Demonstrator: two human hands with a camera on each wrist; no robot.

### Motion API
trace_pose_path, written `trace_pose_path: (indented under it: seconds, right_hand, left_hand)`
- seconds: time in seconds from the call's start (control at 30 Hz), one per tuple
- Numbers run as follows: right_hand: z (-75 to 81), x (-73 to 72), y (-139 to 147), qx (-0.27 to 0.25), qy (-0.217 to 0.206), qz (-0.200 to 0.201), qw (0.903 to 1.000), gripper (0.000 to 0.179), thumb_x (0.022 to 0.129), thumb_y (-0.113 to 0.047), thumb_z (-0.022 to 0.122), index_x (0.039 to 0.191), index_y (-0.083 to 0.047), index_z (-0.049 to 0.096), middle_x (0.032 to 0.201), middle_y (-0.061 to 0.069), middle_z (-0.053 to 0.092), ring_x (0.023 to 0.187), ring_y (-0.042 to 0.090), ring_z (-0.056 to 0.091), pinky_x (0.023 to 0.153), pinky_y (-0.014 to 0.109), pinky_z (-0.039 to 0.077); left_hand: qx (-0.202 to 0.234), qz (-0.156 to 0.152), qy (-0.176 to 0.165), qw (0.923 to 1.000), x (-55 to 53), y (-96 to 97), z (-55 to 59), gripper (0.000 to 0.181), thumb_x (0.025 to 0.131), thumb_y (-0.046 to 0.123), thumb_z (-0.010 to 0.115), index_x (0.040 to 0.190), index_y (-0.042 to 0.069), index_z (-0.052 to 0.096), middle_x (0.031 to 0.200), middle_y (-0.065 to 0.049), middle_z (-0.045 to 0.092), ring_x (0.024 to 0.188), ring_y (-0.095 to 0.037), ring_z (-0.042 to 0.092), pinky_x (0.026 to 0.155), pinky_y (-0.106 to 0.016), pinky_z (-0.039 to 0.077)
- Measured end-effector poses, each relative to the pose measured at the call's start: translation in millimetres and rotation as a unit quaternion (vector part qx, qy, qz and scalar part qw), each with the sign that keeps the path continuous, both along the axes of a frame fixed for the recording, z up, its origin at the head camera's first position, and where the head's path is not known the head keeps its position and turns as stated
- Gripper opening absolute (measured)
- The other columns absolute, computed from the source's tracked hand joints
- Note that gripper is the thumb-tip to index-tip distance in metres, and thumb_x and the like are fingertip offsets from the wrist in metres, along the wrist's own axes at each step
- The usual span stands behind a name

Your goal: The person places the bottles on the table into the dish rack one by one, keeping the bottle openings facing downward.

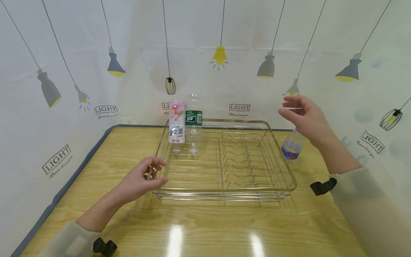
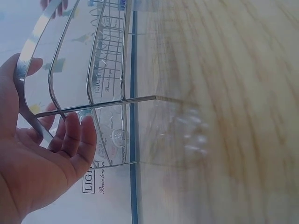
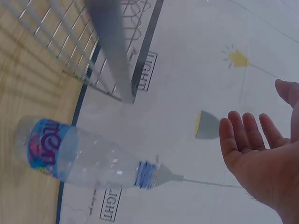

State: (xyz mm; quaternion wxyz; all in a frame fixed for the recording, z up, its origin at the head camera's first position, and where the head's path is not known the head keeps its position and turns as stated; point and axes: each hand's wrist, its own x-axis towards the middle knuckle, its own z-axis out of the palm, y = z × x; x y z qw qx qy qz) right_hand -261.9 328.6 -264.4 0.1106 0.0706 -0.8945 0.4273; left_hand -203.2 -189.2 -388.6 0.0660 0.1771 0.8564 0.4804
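A wire dish rack [image 1: 221, 190] stands on the wooden table. At its front left corner is my left hand [image 1: 139, 180]; the rim passes between thumb and relaxed fingers, which reach over into the rack with a gap between them. My right hand [image 1: 306, 116] is raised at the right, fingers loosely bent and nothing in them. Below it, outside the rack, a clear plastic bottle [image 1: 291, 149] with a blue-purple label stands upright; the right wrist view shows its blue-ringed neck uncapped. Inside the rack, a pink-and-white labelled bottle [image 1: 177, 121] and a clear green-labelled bottle [image 1: 194, 119] stand neck down at the back left.
Wavy wire dividers [image 1: 239, 166] fill the right half of the rack. A pale cloth backdrop [image 1: 138, 71] printed with lamps rises behind and beside the table [image 1: 205, 221]. Black cameras [image 1: 323, 186] sit at both wrists.
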Motion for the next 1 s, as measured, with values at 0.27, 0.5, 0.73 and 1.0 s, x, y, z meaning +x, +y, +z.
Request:
trace_pose_path:
  seconds: [0.27, 0.5, 0.73, 1.0]
  right_hand:
    - [-25.6, 9.0, 61, 0.002, 0.001, -0.055, 0.9985, 0.073, 0.109, -0.051, 0.065, 0.168, -0.018, 0.041, 0.146, -0.014, 0.054, 0.117, -0.009, 0.049, 0.083, 0.009, 0.044]
    - [-56.8, 3.4, 94, 0.019, -0.066, -0.047, 0.9966, 0.087, 0.110, -0.053, 0.061, 0.175, -0.011, 0.021, 0.173, 0.026, 0.035, 0.148, 0.034, 0.048, 0.114, 0.039, 0.050]
    - [-83.3, -6.1, 108, -0.007, -0.136, 0.012, 0.9907, 0.095, 0.113, -0.043, 0.061, 0.176, -0.005, 0.001, 0.177, 0.036, 0.018, 0.158, 0.061, 0.025, 0.121, 0.080, 0.030]
    - [-107.0, -14.5, 109, 0.020, -0.169, 0.034, 0.9848, 0.102, 0.113, -0.042, 0.063, 0.174, 0.000, -0.007, 0.177, 0.038, 0.013, 0.159, 0.062, 0.024, 0.121, 0.080, 0.032]
  left_hand:
    - [0.007, -0.001, 0.001, 1.0000, -0.4, -0.9, -1.1, 0.048, 0.099, 0.025, 0.081, 0.140, 0.012, 0.059, 0.128, -0.021, 0.053, 0.101, -0.028, 0.053, 0.074, -0.031, 0.050]
    - [0.009, 0.000, 0.000, 1.0000, -0.8, -0.7, -2.6, 0.049, 0.099, 0.025, 0.081, 0.140, 0.012, 0.060, 0.127, -0.021, 0.053, 0.101, -0.027, 0.053, 0.074, -0.031, 0.050]
    - [0.007, 0.005, -0.001, 1.0000, 0.1, 0.1, -1.5, 0.049, 0.099, 0.027, 0.081, 0.141, 0.013, 0.060, 0.128, -0.019, 0.054, 0.102, -0.026, 0.053, 0.075, -0.032, 0.051]
    - [0.011, 0.000, 0.006, 0.9999, 0.9, 0.5, -1.7, 0.046, 0.100, 0.027, 0.080, 0.139, 0.013, 0.060, 0.126, -0.022, 0.052, 0.098, -0.026, 0.053, 0.069, -0.031, 0.048]
